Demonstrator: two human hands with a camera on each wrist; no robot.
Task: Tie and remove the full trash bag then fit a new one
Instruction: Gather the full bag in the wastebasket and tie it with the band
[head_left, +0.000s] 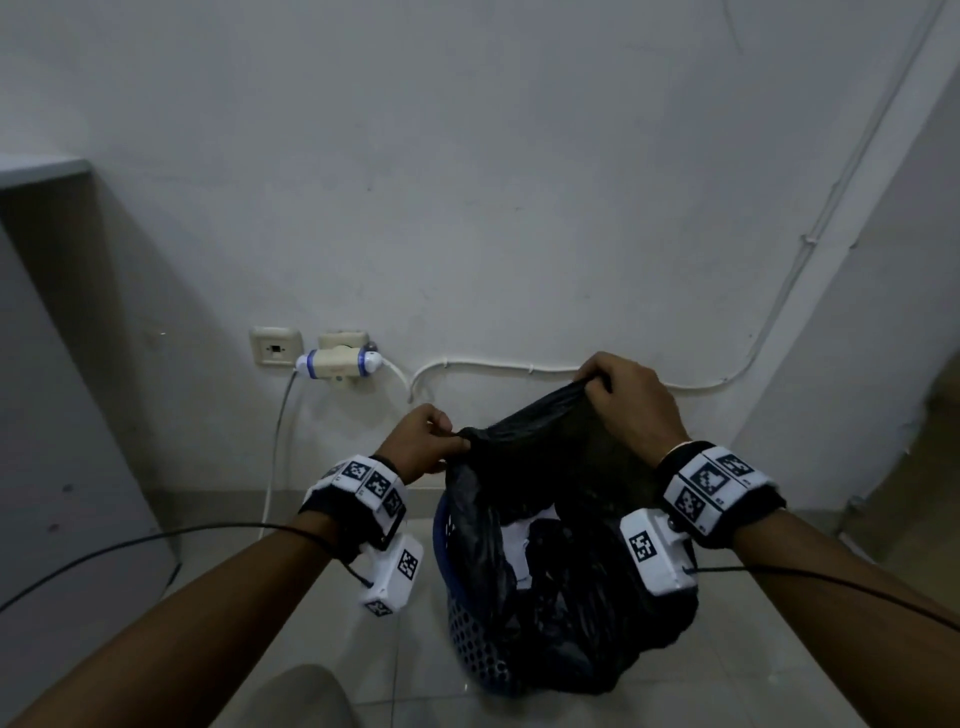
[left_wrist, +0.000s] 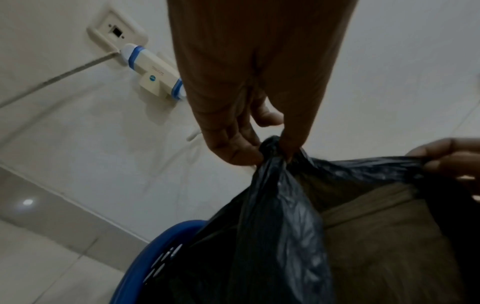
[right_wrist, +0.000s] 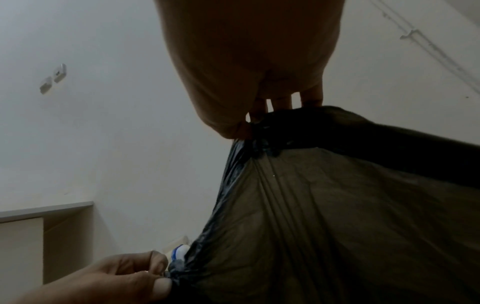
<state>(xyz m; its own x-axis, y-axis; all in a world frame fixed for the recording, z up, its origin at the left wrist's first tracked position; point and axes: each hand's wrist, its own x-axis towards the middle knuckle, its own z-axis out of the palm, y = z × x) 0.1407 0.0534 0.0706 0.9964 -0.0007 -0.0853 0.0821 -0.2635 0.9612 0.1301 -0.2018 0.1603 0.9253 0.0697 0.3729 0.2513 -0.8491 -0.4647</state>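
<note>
Left hand (head_left: 423, 441) pinches a gathered corner of the black trash bag (head_left: 524, 545) between thumb and fingertips (left_wrist: 241, 153), at the bag's left edge. Right hand (head_left: 631, 402) grips the opposite, far-right part of the bag's rim, fingers curled round the bunched plastic (right_wrist: 262, 127), held higher than the left. Between the two hands the bag's mouth is stretched open and pulled up, while its lower part sits inside a blue perforated bin (head_left: 467, 623) standing on the tiled floor (head_left: 249, 623) close to the white wall (head_left: 467, 182). White paper (head_left: 519, 540) shows inside the bag. On the wall to the left of the bin are a wall socket (head_left: 275, 347) and a white plug adapter (head_left: 337, 364) with a cable running down. A grey desk (head_left: 47, 171) stands at the far left.
</note>
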